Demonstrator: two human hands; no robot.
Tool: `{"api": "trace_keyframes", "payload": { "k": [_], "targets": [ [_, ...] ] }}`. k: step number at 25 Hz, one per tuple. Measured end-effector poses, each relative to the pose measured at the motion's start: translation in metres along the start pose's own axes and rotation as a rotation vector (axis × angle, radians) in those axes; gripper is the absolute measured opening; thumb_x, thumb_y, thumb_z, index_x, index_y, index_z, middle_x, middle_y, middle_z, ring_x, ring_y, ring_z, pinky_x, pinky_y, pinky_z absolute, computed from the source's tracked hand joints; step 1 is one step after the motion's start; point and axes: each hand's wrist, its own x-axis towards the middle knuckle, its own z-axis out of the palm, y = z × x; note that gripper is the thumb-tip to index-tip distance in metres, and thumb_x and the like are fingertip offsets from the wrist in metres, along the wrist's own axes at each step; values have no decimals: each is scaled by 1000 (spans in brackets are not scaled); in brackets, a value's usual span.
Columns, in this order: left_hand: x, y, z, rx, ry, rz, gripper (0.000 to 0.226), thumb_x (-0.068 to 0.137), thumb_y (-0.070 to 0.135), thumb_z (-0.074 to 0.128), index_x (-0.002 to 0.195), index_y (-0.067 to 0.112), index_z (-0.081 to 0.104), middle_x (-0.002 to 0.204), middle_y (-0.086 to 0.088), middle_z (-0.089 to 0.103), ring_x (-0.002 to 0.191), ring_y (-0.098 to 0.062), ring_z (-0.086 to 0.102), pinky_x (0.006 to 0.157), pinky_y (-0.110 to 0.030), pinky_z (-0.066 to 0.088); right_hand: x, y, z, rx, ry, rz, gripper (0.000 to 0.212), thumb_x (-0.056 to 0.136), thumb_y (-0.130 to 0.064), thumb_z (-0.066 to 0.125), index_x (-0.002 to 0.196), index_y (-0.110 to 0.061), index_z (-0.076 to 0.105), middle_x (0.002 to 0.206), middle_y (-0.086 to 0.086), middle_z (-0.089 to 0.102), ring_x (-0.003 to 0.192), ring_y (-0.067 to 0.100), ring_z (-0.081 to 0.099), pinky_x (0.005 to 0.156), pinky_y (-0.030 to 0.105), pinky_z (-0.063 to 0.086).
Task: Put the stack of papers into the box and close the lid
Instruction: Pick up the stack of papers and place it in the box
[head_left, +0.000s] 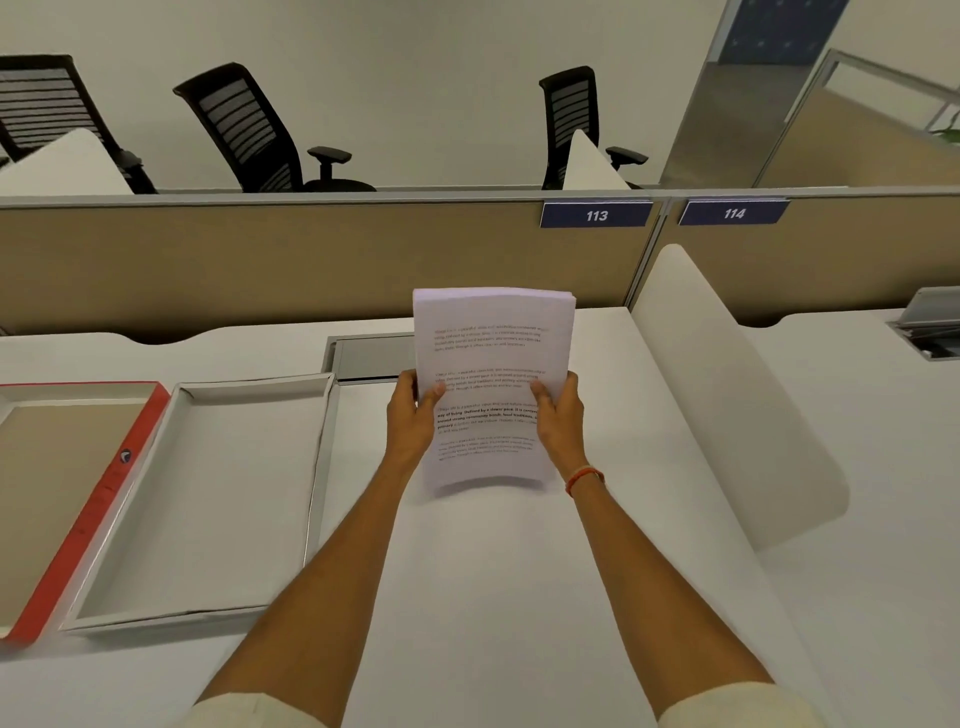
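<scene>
Papers (493, 364) in a printed stack are being held upright above the middle of the desk (519, 571), the left hand (413, 415) and right hand (558, 418) clamping its side edges, thumbs pressing the front sheet. The open white box (208, 499) is lying toward the desk's left edge, its red-edged lid (98, 499) just beside it.

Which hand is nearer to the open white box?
Left. The left hand grips the paper stack's left edge, just right of the white box; the right hand grips the stack's far edge.
</scene>
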Motion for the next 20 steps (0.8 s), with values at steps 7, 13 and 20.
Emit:
{"api": "trace_keyframes", "payload": {
  "k": [7,13,20],
  "targets": [
    [15,16,-26,199,-20,-118,40,101,27,44,137,12,35,130,-11,58,106,-28,66,72,-28,56,7,-28,34,-182,39,183,38,94,-25,61,122,-1,53,124,16,64,108,33,65,89,42,58],
    [16,21,-56,326,38,-168,36,101,21,42,132,2,41,134,-19,57,116,-35,61,88,-40,53,-9,-43,61,-248,-11,161,35,91,-23,66,115,1,60,120,18,67,104,34,68,78,34,56],
    [13,23,-110,342,70,-223,34,101,22,42,127,-1,47,133,-20,57,119,-35,59,96,-43,51,-34,-61,103,-277,-71,149,37,89,-22,69,113,4,58,120,20,66,106,35,67,82,36,56]
  ]
}}
